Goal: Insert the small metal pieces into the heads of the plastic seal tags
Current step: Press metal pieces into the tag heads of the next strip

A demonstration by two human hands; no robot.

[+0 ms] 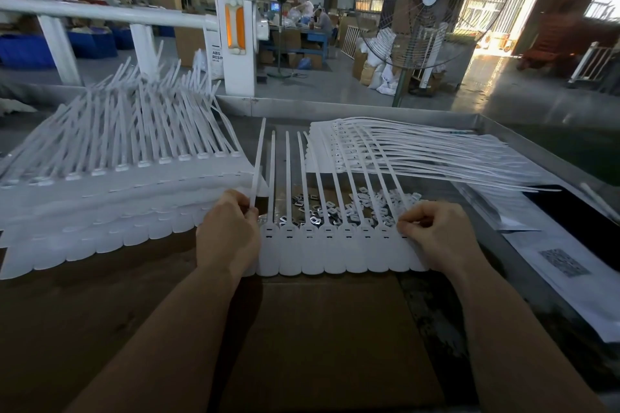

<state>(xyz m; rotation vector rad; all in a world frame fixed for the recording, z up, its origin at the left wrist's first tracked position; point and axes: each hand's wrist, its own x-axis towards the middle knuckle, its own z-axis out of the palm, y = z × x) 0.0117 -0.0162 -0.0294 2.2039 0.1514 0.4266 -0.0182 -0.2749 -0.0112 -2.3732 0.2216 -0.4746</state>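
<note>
My left hand [228, 228] pinches one white tail at the left end of the strip of seal tags [335, 251], fingers curled round it. My right hand [432, 235] is curled at the strip's right end, fingertips pressed together on the last head; whether a metal piece sits between them I cannot tell. Just behind the strip's heads, under its tails, lies the heap of small metal pieces [355, 206]. Left of the strip a big stack of tags [117, 198] fans up; behind and right of it another stack [385, 144] lies flat.
</note>
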